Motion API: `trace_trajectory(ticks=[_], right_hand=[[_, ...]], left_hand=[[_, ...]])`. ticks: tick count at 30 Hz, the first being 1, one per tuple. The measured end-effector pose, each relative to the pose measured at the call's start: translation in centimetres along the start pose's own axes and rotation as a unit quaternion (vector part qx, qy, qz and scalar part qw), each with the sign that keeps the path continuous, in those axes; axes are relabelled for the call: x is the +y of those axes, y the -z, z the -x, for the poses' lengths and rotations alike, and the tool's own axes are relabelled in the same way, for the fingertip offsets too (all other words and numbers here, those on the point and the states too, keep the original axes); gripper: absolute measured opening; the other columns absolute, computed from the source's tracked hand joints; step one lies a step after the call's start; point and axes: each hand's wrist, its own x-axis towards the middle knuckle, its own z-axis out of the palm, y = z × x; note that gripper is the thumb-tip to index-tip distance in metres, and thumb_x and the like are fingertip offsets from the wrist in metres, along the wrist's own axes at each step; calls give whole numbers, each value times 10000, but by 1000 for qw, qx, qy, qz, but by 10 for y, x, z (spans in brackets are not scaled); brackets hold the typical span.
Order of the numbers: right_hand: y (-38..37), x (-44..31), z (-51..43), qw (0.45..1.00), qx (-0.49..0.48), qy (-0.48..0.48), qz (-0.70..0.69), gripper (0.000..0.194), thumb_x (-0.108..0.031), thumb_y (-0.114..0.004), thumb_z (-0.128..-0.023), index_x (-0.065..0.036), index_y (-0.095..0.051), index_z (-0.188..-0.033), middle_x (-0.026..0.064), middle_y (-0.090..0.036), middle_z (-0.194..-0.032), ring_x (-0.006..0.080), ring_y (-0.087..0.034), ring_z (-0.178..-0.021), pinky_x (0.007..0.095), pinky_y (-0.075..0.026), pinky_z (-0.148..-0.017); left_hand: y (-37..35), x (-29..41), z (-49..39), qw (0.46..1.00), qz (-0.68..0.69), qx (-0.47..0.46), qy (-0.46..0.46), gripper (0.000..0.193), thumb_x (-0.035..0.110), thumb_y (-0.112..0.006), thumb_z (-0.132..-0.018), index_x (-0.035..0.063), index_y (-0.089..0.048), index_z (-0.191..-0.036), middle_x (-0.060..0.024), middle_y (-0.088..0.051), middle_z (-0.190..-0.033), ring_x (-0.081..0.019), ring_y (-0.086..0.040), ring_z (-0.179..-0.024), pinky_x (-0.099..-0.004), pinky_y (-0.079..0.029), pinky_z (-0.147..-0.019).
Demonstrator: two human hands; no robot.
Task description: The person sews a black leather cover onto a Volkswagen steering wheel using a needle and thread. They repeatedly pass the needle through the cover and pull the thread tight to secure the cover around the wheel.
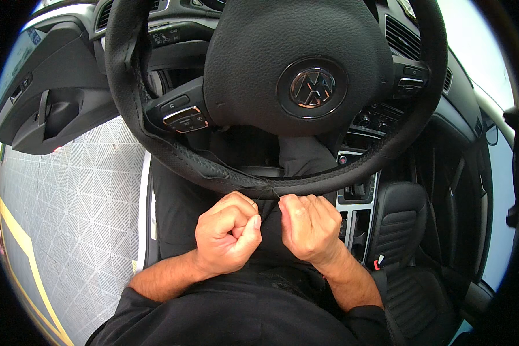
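A black steering wheel fills the upper part of the view, wrapped in a black leather cover. Along the rim's right and lower right the cover's seam is laced closed; at the left and lower left its edges gape apart. Dark thread runs from the seam at the bottom of the rim down to my hands. My left hand is curled in a fist just below the rim, with thread at its fingers. My right hand, also closed, pinches thread close beside the rim. Whether a needle is held cannot be seen.
The wheel hub bears a Volkswagen emblem, with button spokes either side. An open car door stands at the left above a patterned floor. At the right are the gear console and a black passenger seat.
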Motion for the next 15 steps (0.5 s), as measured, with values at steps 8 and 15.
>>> trace_trajectory(ticks=[8, 15], right_hand=[[4, 0, -10, 999, -33, -14, -24, 208, 80, -749, -885, 54, -634, -1056, 114, -641, -763, 268, -623, -582, 378, -476, -541], [5, 0, -13, 999, -38, -10, -25, 201, 87, -738, -896, 54, -626, -1059, 113, -635, -756, 270, -632, -582, 377, -490, -542]], left_hand=[[-2, 3, -4, 1000, 11, 6, 3, 402, -173, -712, -876, 69, -430, -721, -86, -636, -801, -206, -626, -736, -323, -502, -662], [-2, 1, -3, 1000, 11, 7, 1, 407, -170, -715, -875, 72, -424, -723, -87, -634, -802, -206, -626, -736, -323, -504, -665]])
